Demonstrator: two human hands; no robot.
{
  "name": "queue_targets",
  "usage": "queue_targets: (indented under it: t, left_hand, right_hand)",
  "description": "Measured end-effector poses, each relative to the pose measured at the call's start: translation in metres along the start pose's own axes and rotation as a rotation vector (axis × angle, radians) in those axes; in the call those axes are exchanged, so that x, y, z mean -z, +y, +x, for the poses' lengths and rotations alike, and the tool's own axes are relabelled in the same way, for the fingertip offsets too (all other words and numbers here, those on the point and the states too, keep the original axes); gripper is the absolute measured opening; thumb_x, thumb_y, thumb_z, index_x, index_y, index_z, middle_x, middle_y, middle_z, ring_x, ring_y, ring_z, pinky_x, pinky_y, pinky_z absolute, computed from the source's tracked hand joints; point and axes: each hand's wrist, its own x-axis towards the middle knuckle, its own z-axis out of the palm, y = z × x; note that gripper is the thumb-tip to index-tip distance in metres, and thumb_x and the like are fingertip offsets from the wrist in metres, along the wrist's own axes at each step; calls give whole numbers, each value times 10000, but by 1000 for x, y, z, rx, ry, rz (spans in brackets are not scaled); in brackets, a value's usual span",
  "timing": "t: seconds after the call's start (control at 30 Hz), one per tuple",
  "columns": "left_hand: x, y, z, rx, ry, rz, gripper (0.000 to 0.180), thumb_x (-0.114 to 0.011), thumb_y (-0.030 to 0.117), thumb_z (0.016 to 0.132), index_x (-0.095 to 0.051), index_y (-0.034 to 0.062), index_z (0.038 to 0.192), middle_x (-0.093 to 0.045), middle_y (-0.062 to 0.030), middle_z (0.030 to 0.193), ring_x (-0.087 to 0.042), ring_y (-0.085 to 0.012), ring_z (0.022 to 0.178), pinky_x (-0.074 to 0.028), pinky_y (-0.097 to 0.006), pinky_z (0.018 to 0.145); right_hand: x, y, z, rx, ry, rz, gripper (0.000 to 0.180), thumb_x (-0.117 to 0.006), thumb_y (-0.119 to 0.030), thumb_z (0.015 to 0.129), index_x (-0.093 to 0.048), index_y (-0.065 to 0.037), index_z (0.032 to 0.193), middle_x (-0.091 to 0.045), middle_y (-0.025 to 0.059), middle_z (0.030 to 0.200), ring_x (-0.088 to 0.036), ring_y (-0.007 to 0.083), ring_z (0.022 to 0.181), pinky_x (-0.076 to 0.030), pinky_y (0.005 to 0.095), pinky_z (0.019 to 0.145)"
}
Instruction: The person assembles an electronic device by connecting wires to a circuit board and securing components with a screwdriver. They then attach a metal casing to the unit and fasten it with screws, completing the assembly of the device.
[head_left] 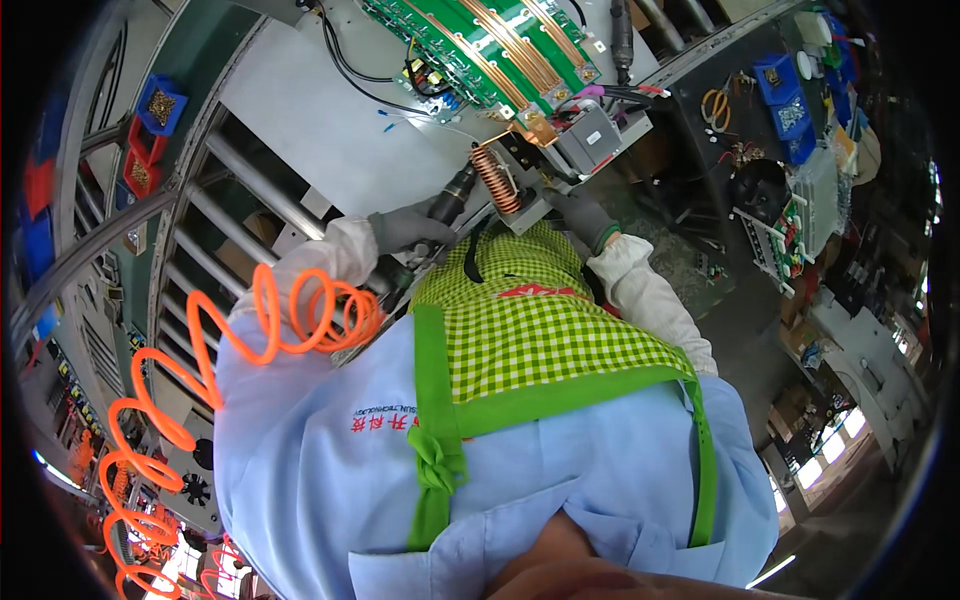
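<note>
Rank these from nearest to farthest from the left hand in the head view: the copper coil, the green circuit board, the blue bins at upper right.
From the left hand, which grips a dark power tool:
1. Copper coil, just right of the tool's tip.
2. Green circuit board, above, at the top of the frame.
3. Blue bins, far off at upper right.

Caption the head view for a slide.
Gloved left hand grips a power screwdriver beside a copper coil; gloved right hand rests near the metal chassis.
</note>
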Motion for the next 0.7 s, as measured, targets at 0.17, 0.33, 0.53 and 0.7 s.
queue_targets:
  t: [0.17,0.33,0.53,0.7]
  left_hand:
    - [19,0,10,-3,4,97,524,-690,123,800,-440,55,1255,-594,-26,747,-526,-65,505,-405,-209,432]
    - [19,0,19,-57,-22,49,383,-722,192,822,-498,52,1099,-585,-29,752,-573,-99,558,-501,-263,493]
    - [30,2,29,49,-25,71,306,-721,225,831,-524,80,1014,-589,-20,713,-565,-92,533,-463,-244,470]
    - [35,-7,32,28,-31,127,284,-740,236,816,-551,55,927,-609,-28,704,-591,-116,539,-494,-259,481]
  right_hand:
    - [-6,-19,-13,-22,36,-59,387,-637,-315,922,-579,-105,1242,-637,15,1046,-605,128,890,-537,304,677]
    - [-1,-11,-4,37,-3,-183,360,-628,-325,927,-599,-101,1208,-637,12,996,-599,113,823,-529,277,647]
    - [-8,-12,-2,-17,35,-150,374,-636,-345,922,-604,-90,1194,-647,13,951,-605,103,754,-527,267,615]
    - [-6,1,2,59,20,-175,383,-641,-356,920,-613,-71,1174,-643,15,942,-592,93,736,-520,254,607]
